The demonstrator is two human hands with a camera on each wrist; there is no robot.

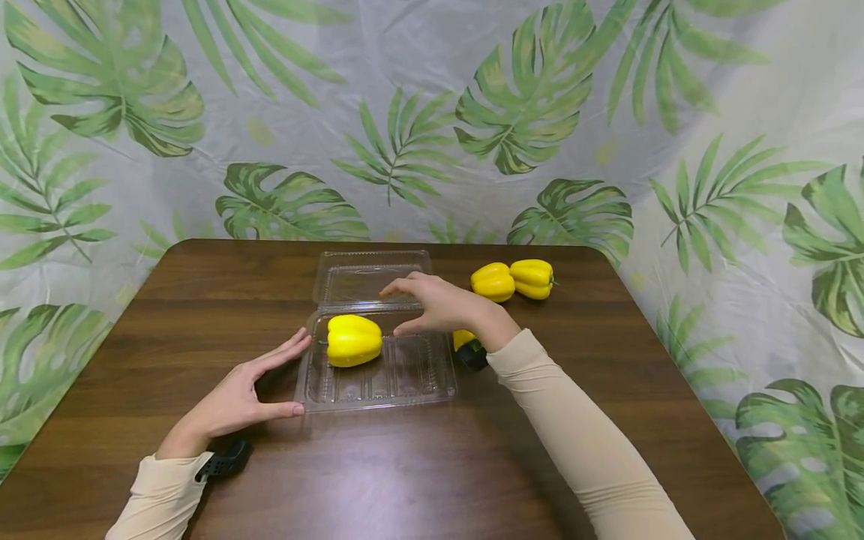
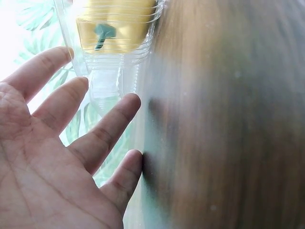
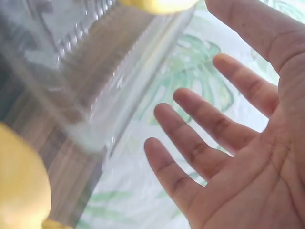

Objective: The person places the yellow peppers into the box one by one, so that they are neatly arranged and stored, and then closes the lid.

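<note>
A clear plastic clamshell container (image 1: pixel 405 375) lies on the table with its lid (image 1: pixel 371 285) folded back. One yellow bell pepper (image 1: pixel 354 341) rests on its side in the left part of the base, its green stem (image 2: pixel 104 33) facing my left hand. My left hand (image 1: pixel 253 390) is at the container's left edge, thumb and fingers spread. In the left wrist view its fingertips touch or nearly touch the clear rim. My right hand (image 1: pixel 442 302) hovers over the container to the right of the pepper, fingers extended and apart, holding nothing.
Two yellow bell peppers (image 1: pixel 493 283) lie side by side at the back right of the brown wooden table (image 1: pixel 223 315). Another yellow pepper (image 1: pixel 463 340) is partly hidden beneath my right wrist. Behind the table hangs a leaf-print cloth (image 1: pixel 418 90).
</note>
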